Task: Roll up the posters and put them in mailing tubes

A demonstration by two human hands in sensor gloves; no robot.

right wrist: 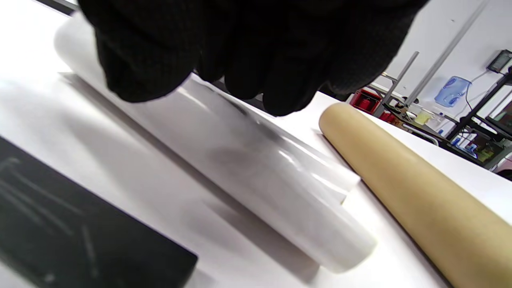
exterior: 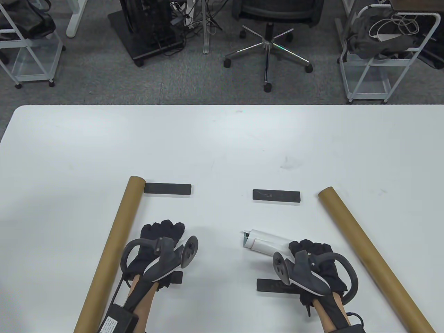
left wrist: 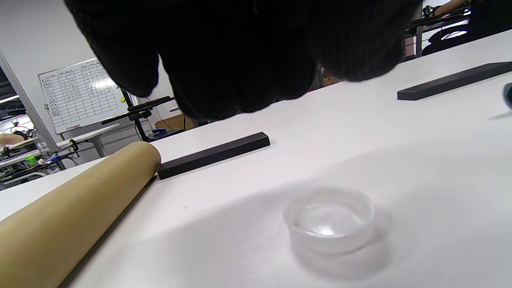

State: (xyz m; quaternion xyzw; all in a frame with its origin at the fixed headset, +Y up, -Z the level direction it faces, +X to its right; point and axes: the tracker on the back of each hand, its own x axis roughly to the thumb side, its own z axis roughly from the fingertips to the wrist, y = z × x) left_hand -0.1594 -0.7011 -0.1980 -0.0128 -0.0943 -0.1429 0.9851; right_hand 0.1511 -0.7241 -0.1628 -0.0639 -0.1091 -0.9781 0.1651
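Only whiteboard (left wrist: 80, 94) grid writing, unreadable; tubes (exterior: 114, 249), poster (right wrist: 224, 160) unlabelled.

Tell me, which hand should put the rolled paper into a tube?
The right hand: its fingers already rest on the rolled white poster, and the right brown cardboard tube lies beside it. The left hand holds nothing.

Matt brown cardboard tubes (exterior: 111, 253), a glossy white paper roll (right wrist: 256, 168), and a clear plastic cap (left wrist: 330, 226).

Rolled poster (exterior: 262, 242) between two tubes, left tube (exterior: 114, 246), right tube (exterior: 367, 249), cap (left wrist: 330, 226) seemingly under left hand (exterior: 161, 249)
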